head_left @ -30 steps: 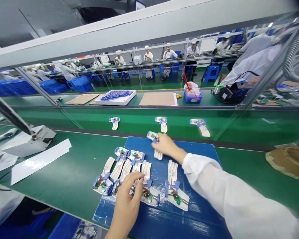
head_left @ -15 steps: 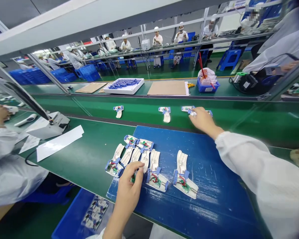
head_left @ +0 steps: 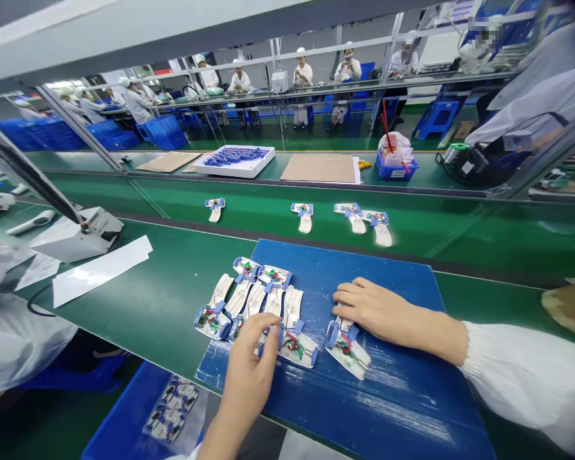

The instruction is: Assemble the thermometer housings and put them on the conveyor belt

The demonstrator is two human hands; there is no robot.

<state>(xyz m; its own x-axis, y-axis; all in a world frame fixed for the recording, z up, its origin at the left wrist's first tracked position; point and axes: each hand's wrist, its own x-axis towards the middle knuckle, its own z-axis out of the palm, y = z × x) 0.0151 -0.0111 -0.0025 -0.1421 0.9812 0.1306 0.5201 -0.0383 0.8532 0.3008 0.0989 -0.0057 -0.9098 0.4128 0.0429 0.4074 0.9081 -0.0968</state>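
Observation:
My left hand (head_left: 252, 358) is over a cluster of white plastic device housing halves (head_left: 294, 345) with blue trim, red and green wires and small circuit boards. Its thumb and curled index finger stand slightly apart, and a housing lies beneath, partly hidden. The other fingers are out of sight. To the right, my right hand (head_left: 371, 310) closes over the handle of a separate housing half (head_left: 347, 351), covering most of that handle. The thumb is hidden. Both hands are above a shiny blue mat (head_left: 388, 396).
Beyond the mat, several similar housings (head_left: 301, 216) lie on a green conveyor belt (head_left: 253, 217). Behind it stand a white tray (head_left: 234, 163) of blue parts, cardboard (head_left: 319, 168) and a blue basket (head_left: 397, 167). A blue bin (head_left: 119, 409) sits below the table; a co-worker's sleeve (head_left: 14, 338) is at left.
My right hand has come back from the belt to the separate housing on the mat, leaving a housing on the belt. My left hand stays over the cluster. The view shifted slightly.

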